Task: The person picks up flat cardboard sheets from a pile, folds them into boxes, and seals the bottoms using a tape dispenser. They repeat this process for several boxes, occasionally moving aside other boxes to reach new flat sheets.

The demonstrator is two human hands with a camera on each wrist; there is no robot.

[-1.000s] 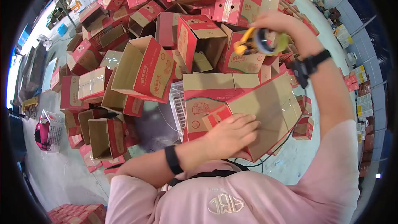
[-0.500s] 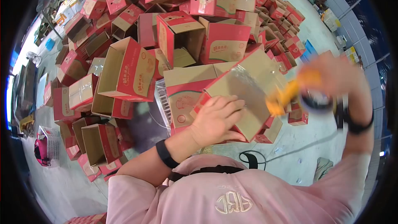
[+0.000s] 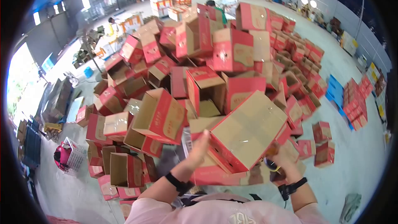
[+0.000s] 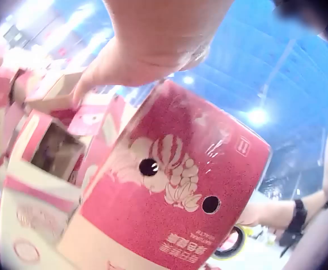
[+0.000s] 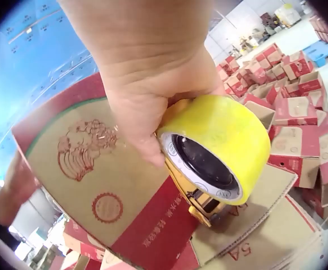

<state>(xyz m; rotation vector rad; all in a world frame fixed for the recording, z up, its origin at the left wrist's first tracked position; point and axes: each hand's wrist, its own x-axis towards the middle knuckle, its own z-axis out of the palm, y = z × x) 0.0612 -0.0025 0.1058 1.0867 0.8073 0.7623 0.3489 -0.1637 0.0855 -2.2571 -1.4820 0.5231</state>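
Note:
A red and tan carton (image 3: 248,126) is raised and tilted in front of the person, a clear tape strip across its closed tan face. The left hand (image 3: 200,149) lies against its left side; in the left wrist view that hand (image 4: 158,39) is at the edge of the carton's red end (image 4: 181,185) with two round holes. At the carton's right side is the right hand (image 3: 282,157). It grips a yellow tape dispenser, whose tape roll (image 5: 220,146) fills the middle of the right wrist view, beside the carton's printed side (image 5: 107,169). Another carton with open flaps (image 5: 259,214) lies below.
A large heap of open red and tan cartons (image 3: 161,116) spreads ahead and left. A white basket (image 3: 76,157) stands at left. Blue pallets (image 3: 335,93) and stacked red cartons (image 3: 354,103) are at right. A green cloth (image 3: 351,207) lies on the floor at lower right.
The carton has been lifted and tilted. The right hand with the dispenser came back from the far right to the carton's side. The left hand moved from its top face to its left side; the head view tipped up.

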